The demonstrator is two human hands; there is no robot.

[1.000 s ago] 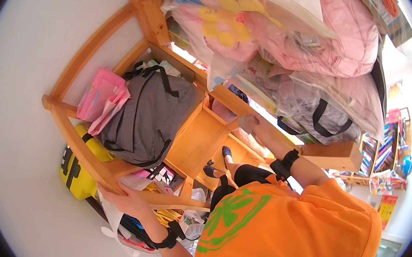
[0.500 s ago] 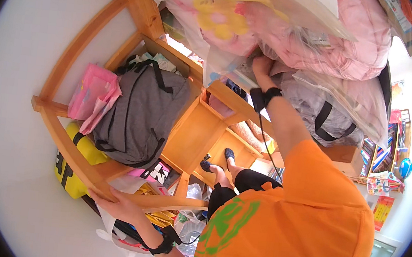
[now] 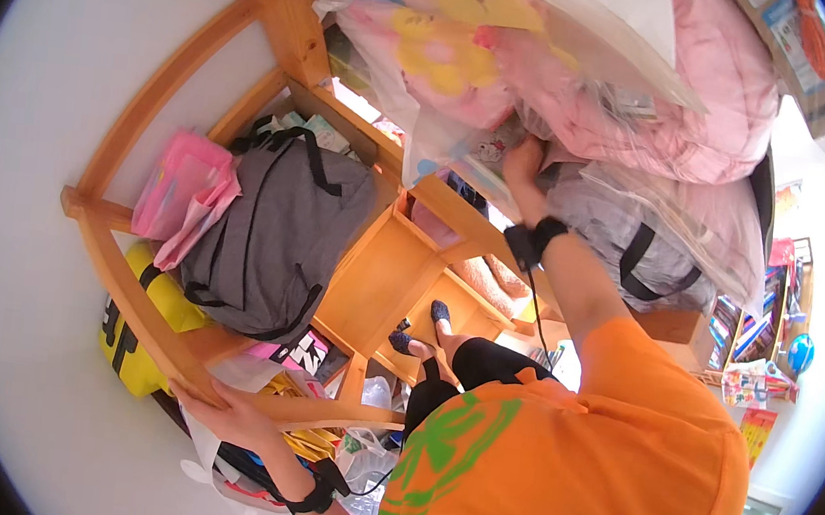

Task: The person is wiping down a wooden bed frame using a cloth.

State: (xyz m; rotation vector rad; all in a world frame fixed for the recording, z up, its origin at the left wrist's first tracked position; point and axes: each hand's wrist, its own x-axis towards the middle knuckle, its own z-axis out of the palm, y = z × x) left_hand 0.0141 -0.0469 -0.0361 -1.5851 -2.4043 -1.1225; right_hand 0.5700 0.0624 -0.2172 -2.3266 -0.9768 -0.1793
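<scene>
Right hand (image 3: 523, 164) on bagged bedding (image 3: 591, 85); grey backpack (image 3: 274, 233) fills shelf (image 3: 381, 274) — upright.

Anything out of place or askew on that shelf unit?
Yes. The pink folder sags off the edge of the wooden shelf beside the grey backpack. Bagged pink bedding bulges over the top, where the right hand presses in. The left hand grips the frame.
</scene>
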